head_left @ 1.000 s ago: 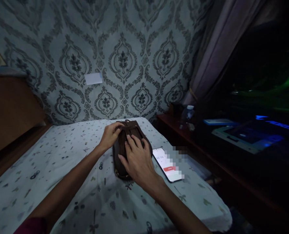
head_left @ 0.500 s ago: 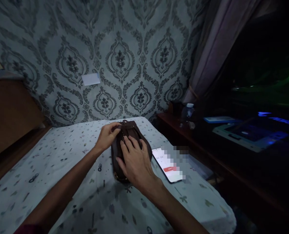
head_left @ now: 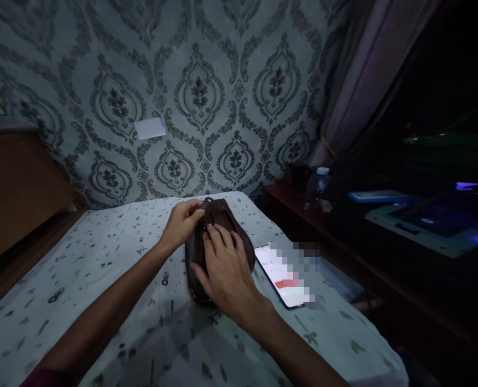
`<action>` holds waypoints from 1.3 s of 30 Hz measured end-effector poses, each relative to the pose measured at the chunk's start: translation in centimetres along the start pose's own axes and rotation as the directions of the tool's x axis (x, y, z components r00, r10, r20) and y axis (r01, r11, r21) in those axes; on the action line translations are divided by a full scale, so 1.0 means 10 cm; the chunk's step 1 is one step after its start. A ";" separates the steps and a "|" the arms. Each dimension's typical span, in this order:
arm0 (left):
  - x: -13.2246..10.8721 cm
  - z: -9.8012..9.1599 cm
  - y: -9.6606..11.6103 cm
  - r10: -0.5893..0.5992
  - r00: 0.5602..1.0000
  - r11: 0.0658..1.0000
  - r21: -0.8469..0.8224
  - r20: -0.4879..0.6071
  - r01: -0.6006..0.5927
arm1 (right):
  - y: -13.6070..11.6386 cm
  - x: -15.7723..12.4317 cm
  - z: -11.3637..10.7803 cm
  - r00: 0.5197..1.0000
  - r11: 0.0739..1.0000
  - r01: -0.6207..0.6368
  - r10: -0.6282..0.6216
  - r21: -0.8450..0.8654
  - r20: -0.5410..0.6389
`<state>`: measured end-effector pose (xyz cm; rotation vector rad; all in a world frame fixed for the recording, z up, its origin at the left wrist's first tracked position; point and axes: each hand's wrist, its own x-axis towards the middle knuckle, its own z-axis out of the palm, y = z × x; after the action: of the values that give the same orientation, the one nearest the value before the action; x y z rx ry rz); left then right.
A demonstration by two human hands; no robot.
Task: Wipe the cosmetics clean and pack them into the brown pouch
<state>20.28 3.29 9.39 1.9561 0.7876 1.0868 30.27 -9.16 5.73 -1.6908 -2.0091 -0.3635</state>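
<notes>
A dark brown bag (head_left: 195, 269) with small metal fittings lies on the patterned white sheet (head_left: 142, 301). At the bag's far left corner, my left hand (head_left: 182, 223) has its thumb and fingers pinched on the bag's edge or a small part there. My right hand (head_left: 229, 269) rests on top of the bag, palm down with fingers spread, the fingertips near a zip line. Just right of the bag lies a lit phone (head_left: 277, 274), partly covered by a pixelated patch.
A clear bottle with a white cap (head_left: 323, 171) stands on the dark red ledge (head_left: 281, 196) at the right. Beyond it are a blue-edged box (head_left: 378, 196) and a pale panel (head_left: 424, 228). A wooden board (head_left: 21, 188) stands at the left, and patterned wallpaper (head_left: 198, 91) is behind.
The view has shifted slightly, so the phone and ledge items appear further right. Both hands stay on the bag, with little change in pose.
</notes>
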 end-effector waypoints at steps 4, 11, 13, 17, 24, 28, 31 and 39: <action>0.00 -0.05 -0.03 0.030 0.999 0.995 0.094 0.043 -0.034 | 0.04 -0.09 0.01 0.999 0.998 0.023 -0.021 0.065 -0.033; 0.26 -0.04 0.11 0.080 0.985 0.895 0.424 0.153 -0.139 | 0.18 -0.43 0.08 0.968 0.991 -0.007 0.040 0.131 -0.249; 0.38 0.03 0.13 0.062 0.971 0.886 0.436 0.229 -0.160 | 0.23 -0.50 0.13 0.956 0.989 -0.055 0.091 0.135 -0.279; 0.58 0.19 0.07 0.024 0.969 0.832 0.532 0.248 -0.157 | 0.28 -0.57 0.25 0.946 0.978 -0.110 0.157 0.176 -0.284; 0.61 0.35 0.00 0.048 0.992 0.826 0.553 0.120 -0.107 | 0.28 -0.58 0.35 0.937 0.969 -0.086 0.157 0.230 -0.311; 0.56 0.39 0.02 0.048 0.999 0.867 0.496 0.020 -0.052 | 0.31 -0.59 0.39 0.939 0.972 -0.061 0.133 0.228 -0.316; 0.53 0.42 0.03 0.008 1.000 0.927 0.375 -0.016 -0.002 | 0.32 -0.58 0.42 0.939 0.973 -0.052 0.125 0.226 -0.321; 0.31 0.47 0.15 -0.024 0.999 0.982 0.188 0.034 0.017 | 0.33 -0.56 0.47 0.934 0.964 -0.046 0.134 0.261 -0.332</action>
<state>25.98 3.45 10.25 2.1131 0.9173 0.9931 33.28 -10.87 -1.53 -1.4423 -1.6374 -0.3346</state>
